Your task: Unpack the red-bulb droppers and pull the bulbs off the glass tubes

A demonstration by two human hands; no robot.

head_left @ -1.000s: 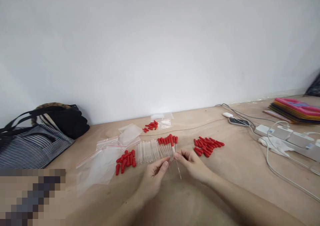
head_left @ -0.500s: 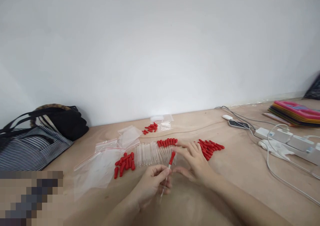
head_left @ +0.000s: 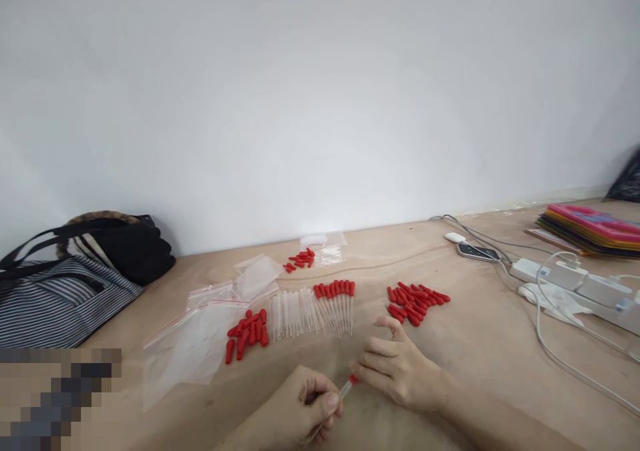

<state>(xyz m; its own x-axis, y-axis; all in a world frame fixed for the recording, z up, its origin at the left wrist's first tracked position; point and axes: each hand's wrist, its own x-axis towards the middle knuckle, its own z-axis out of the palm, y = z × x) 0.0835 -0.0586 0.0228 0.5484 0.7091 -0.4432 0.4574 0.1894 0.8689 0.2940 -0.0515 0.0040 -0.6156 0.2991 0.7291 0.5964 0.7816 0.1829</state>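
Between my two hands is a dropper [head_left: 345, 389], a clear thin tube with a red rubber bulb. My left hand [head_left: 305, 408] is closed round the tube, which slants up to the right. The fingers of my right hand [head_left: 403, 371] are on the red bulb [head_left: 355, 379], covering most of it. Past my hands lies a row of droppers with red bulbs [head_left: 336, 290], side by side. Bare clear tubes [head_left: 293, 314] lie just left of them. Loose red bulbs [head_left: 250, 331] are piled at the left, and more loose red bulbs [head_left: 415, 298] lie at the right.
Clear zip bags [head_left: 193, 338] lie at the left. Near the wall is another small bag [head_left: 330, 254] beside small red bulbs [head_left: 301, 259]. A striped bag [head_left: 65, 298] stands far left. On the right are a phone [head_left: 479, 252], a power strip [head_left: 570, 276], cables and coloured trays [head_left: 595, 228].
The dropper has come lower and tilted further right. My right hand has moved down and closed on its red bulb, which stood uncovered before.
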